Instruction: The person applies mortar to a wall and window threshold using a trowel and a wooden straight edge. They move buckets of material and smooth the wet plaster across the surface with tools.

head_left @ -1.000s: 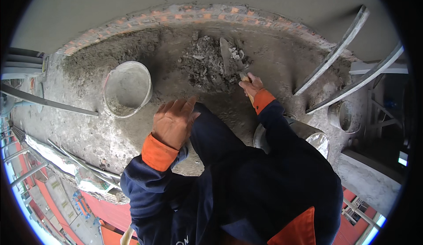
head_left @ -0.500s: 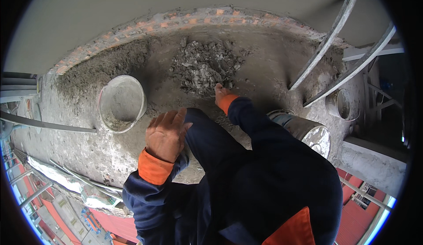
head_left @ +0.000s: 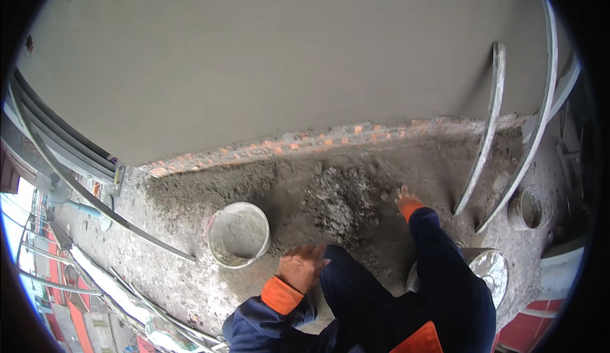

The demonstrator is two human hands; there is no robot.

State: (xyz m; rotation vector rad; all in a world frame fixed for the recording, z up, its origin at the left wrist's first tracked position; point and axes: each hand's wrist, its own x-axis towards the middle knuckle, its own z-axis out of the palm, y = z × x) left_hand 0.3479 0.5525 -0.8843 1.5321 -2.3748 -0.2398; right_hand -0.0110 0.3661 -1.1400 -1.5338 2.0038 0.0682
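My left hand (head_left: 300,267), empty with loosely bent fingers, rests by my dark-trousered knee (head_left: 340,267) at the lower middle. My right hand (head_left: 408,202) reaches forward at the right edge of a lumpy heap of grey mortar (head_left: 346,207), closed on the handle of a trowel whose blade is hard to make out. A white plastic bucket (head_left: 238,233) with grey residue inside stands left of the heap. A larger dirty bucket (head_left: 488,275) is beside my right arm, partly hidden by it.
A grey plastered wall (head_left: 298,61) rises ahead, above a strip of exposed brick (head_left: 318,142). Long poles (head_left: 480,156) lean at the right and left. A smaller container (head_left: 529,210) stands far right. Rails, bars and red roofs show beyond the ledge at lower left.
The view has tilted up to show more wall. My right hand has swept the trowel from the heap's lower edge to its right side. My left hand stays by the knee.
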